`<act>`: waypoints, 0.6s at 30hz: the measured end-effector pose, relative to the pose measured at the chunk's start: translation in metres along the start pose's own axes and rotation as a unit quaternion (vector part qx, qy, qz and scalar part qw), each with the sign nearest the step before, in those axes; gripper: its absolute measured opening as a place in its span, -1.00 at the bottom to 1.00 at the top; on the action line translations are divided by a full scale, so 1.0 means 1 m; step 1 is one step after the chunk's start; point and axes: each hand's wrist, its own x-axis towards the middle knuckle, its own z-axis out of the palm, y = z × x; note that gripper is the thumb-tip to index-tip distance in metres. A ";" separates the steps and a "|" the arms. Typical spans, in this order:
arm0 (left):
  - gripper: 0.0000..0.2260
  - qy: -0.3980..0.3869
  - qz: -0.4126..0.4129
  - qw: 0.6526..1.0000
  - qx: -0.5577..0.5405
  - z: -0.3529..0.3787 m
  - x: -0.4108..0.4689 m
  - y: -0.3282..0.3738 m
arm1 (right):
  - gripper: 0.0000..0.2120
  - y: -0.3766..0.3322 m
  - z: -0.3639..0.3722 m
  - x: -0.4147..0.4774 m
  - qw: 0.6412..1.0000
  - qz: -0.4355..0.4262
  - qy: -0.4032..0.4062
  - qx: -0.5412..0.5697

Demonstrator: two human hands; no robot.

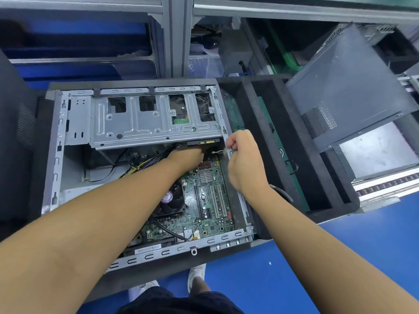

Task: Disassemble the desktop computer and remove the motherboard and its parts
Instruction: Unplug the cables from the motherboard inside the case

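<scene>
My left grip reaches under the drive cage, probably for a connector; its fingers are hidden, so I cannot tell. My right grip curls round the case rim beside the cage to steady it. The motherboard lies below the cage.

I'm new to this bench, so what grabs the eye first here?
An opened desktop case fills the middle, its green motherboard exposed at lower right. The left hand reaches under the metal drive cage, fingers hidden, while the right hand seems to grip the case's right rim.
</scene>
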 end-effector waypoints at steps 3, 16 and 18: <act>-0.70 -0.019 0.006 0.995 0.097 -0.006 -0.005 -0.013 | -0.63 0.000 0.000 0.000 1.000 -0.004 0.003 0.000; -0.68 0.013 0.257 0.919 0.300 -0.032 -0.046 -0.051 | -0.76 -0.031 0.011 -0.018 0.818 -0.211 -0.454 -0.285; -0.68 0.034 0.260 0.911 0.317 -0.034 -0.049 -0.051 | -0.83 -0.037 0.021 -0.020 0.763 -0.127 -0.554 -0.307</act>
